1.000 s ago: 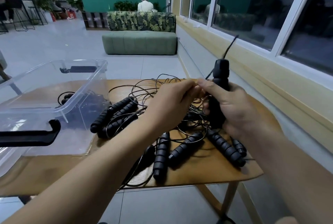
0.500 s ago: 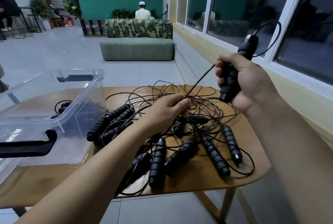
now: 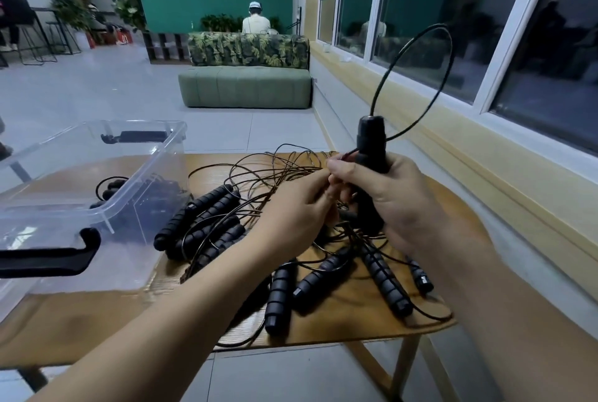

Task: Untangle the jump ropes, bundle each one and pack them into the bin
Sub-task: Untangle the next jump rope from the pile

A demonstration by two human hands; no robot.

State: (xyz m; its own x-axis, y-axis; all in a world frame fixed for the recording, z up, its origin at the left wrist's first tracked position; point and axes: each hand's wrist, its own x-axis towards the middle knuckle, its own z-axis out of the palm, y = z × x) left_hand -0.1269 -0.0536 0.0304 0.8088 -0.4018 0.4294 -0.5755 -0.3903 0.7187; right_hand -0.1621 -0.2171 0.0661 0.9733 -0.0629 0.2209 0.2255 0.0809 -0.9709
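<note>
**Springy cord, grippy handles: take the rope by its ends**

The right hand [image 3: 393,204] is wrapped around an upright handle [image 3: 370,149]; its thin cord [image 3: 417,77] arcs stiffly above, likely light and wiry, prone to spring back; the left hand [image 3: 297,210], touching the right, pinches that cord beside the handle; tangled ropes [image 3: 278,181] lie beneath both hands; the clear bin [image 3: 97,155] sits left of them.

Wooden table [image 3: 352,327] (tangled jump ropes [image 3: 278,291], seemingly clear bin [image 3: 129,207])

Clear glossy plastic bin [image 3: 155,175], matt ribbed foam-like black handles [image 3: 278,294], thin shiny cords [image 3: 417,55], wood-grain table [image 3: 352,314].
</note>
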